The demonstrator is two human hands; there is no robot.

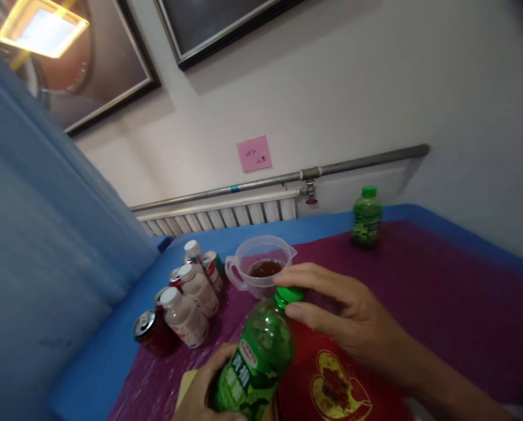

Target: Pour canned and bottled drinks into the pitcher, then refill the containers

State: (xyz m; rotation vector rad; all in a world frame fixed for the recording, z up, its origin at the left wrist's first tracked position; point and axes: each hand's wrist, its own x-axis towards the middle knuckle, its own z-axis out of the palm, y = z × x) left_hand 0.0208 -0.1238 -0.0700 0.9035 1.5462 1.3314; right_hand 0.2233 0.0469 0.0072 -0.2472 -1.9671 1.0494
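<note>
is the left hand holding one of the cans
No, the left hand is wrapped around a green-capped bottle, while the cans stand beside the white-capped bottles.

Green bottle (264, 345), green cap (289, 296), red surface (303, 362) with gold heart motif (336, 383), purple sheet (446, 304), blue table (95, 368)

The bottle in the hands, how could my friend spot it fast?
Find the purple sheet, then the clear jug on it. Just in front, the left hand grips a green bottle while the right hand is at its cap. Unlike the other green bottle, farther back, it is tilted and held.
</note>
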